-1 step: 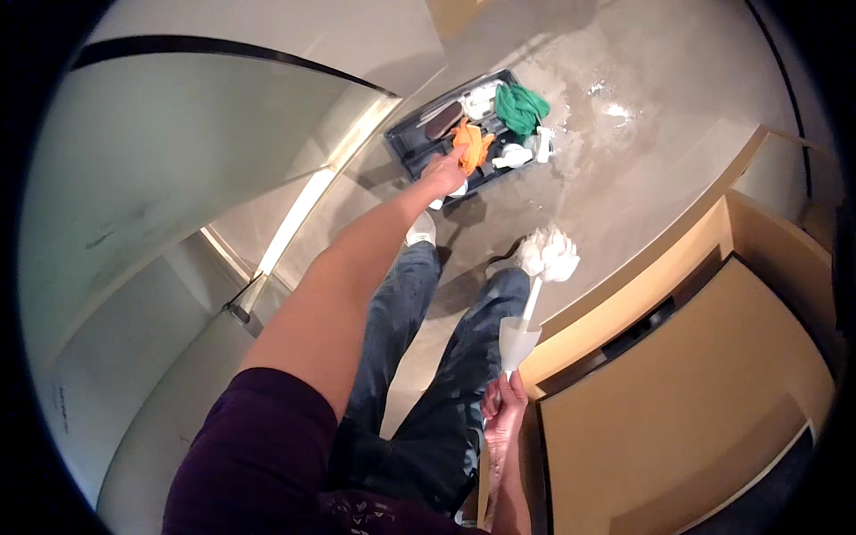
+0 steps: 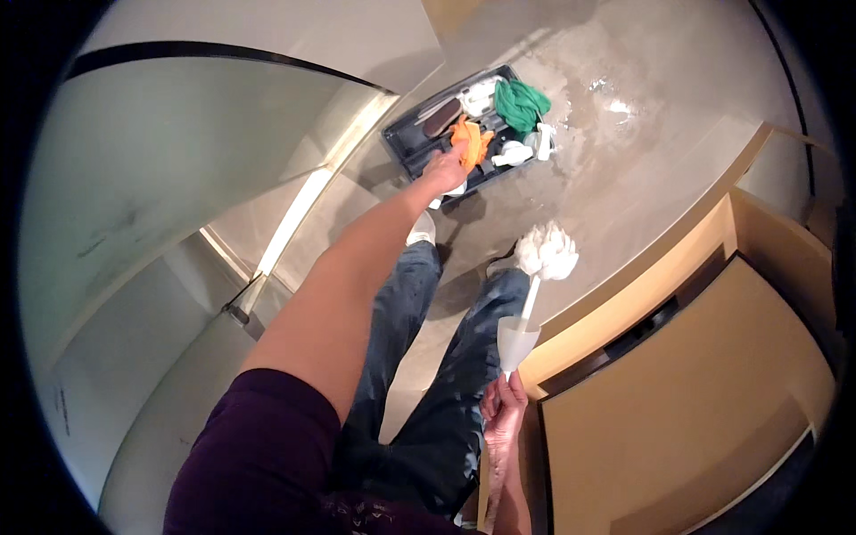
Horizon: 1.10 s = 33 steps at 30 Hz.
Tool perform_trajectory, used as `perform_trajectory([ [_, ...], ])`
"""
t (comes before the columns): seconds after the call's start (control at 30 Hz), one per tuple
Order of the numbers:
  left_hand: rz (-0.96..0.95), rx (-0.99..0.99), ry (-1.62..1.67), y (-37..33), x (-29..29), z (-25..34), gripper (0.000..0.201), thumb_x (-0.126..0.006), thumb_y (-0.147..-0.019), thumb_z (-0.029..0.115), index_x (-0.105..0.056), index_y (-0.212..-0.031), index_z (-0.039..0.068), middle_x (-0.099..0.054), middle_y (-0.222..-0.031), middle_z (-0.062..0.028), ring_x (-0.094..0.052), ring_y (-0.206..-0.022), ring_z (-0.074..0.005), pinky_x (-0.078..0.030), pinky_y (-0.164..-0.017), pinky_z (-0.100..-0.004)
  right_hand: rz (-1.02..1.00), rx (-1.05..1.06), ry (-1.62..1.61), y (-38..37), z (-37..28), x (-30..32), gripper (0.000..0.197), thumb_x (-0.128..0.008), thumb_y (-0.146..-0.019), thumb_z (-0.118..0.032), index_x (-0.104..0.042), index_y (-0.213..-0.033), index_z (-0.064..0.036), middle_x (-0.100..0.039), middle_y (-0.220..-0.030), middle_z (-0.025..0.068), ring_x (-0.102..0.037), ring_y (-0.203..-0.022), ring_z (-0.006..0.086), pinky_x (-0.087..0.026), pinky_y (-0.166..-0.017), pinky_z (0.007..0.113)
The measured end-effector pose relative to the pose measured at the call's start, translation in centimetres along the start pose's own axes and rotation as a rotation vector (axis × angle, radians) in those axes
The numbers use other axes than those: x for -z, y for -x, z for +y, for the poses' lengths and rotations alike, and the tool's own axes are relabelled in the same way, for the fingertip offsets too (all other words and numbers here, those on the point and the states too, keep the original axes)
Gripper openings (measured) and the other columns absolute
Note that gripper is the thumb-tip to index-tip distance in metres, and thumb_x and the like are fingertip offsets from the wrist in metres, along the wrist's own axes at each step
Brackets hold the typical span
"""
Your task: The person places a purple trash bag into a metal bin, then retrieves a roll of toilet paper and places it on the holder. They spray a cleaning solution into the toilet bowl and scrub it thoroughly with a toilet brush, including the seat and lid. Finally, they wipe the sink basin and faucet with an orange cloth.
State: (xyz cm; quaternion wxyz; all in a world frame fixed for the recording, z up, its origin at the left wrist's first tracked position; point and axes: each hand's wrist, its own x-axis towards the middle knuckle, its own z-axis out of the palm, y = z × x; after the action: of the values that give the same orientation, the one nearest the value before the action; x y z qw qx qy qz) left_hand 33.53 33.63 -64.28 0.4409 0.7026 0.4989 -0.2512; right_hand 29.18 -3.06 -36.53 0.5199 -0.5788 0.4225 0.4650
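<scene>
Two hands are engaged. Left hand [image 2: 443, 167] reaches into the dark rectangular plastic caddy [image 2: 419, 143] on the floor, touching an orange cloth [image 2: 468, 143]; its grip cannot be told. Right hand [image 2: 502, 406], well short of the caddy, grips a white toilet brush [image 2: 535, 285].

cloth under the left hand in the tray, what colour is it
Orange: the cloth lies in the dark tray by the left hand, clearest in the head view.

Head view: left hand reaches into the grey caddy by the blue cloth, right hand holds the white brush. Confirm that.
One slip: the cloth by the left hand is orange, not blue. The head view shows it in the grey caddy; the right hand holds the white brush.
</scene>
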Motion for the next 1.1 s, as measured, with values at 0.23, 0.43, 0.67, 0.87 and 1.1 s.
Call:
perform_trajectory([
  [0.23, 0.483, 0.223, 0.295, -6.7, -5.1, -0.2, 0.040, -0.072, -0.078, 0.015, -0.055, -0.113, 0.019, -0.065, -0.103, -0.0209, -0.063, -0.103, -0.0368, -0.049, -0.092, -0.0420, -0.074, 0.117, 0.169, -4.4, -4.7, -1.5, 0.038, -0.055, -0.100, -0.011, -0.053, -0.137, -0.0060, -0.048, -0.065, -0.0026, -0.038, -0.045, 0.0047, -0.030, -0.040, 0.019],
  [0.43, 0.694, 0.454, 0.871, -3.4, -3.4, -3.8, 0.013, -0.059, -0.080, 0.003, -0.059, -0.093, 0.005, -0.066, -0.092, -0.0136, -0.068, -0.087, -0.0309, -0.054, -0.072, -0.0421, -0.166, 0.398, 0.563, -8.6, -12.9, -6.6, 0.041, -0.059, -0.098, -0.010, -0.053, -0.138, -0.0038, -0.043, -0.065, -0.0082, -0.036, -0.051, 0.0004, -0.026, -0.043, 0.019],
  [0.67, -0.420, 0.111, 2.090, 15.1, 2.3, -3.6, 0.044, -0.059, -0.086, 0.019, -0.055, -0.127, 0.005, -0.067, -0.114, -0.0116, -0.067, -0.099, -0.0274, -0.057, -0.084, -0.0407, -0.215, 0.953, 1.519, -14.4, -23.3, -17.6, 0.045, -0.062, -0.094, -0.024, -0.057, -0.135, -0.0063, -0.062, -0.075, 0.0098, -0.058, -0.067, 0.0193, -0.048, -0.066, 0.034],
  [0.87, -0.548, 0.522, 1.742, 30.2, -2.4, -5.5, 0.047, -0.071, -0.086, 0.024, -0.057, -0.127, 0.006, -0.068, -0.110, -0.0055, -0.068, -0.097, -0.0168, -0.056, -0.085, -0.0345, -0.443, 1.172, 2.098, -20.0, -21.0, -28.2, 0.040, -0.060, -0.088, -0.021, -0.061, -0.128, -0.0160, -0.069, -0.106, 0.0189, -0.065, -0.102, 0.0370, -0.051, -0.087, 0.047],
  [1.1, -0.638, 0.381, 1.819, 35.4, -5.4, -2.7, 0.041, -0.069, -0.085, 0.007, -0.056, -0.123, 0.000, -0.067, -0.110, -0.0078, -0.068, -0.095, -0.0168, -0.055, -0.084, -0.0293, -0.525, 1.226, 2.308, -24.9, -15.5, -34.1, 0.047, -0.060, -0.078, -0.011, -0.062, -0.125, -0.0163, -0.068, -0.112, 0.0144, -0.064, -0.105, 0.0322, -0.051, -0.088, 0.046],
])
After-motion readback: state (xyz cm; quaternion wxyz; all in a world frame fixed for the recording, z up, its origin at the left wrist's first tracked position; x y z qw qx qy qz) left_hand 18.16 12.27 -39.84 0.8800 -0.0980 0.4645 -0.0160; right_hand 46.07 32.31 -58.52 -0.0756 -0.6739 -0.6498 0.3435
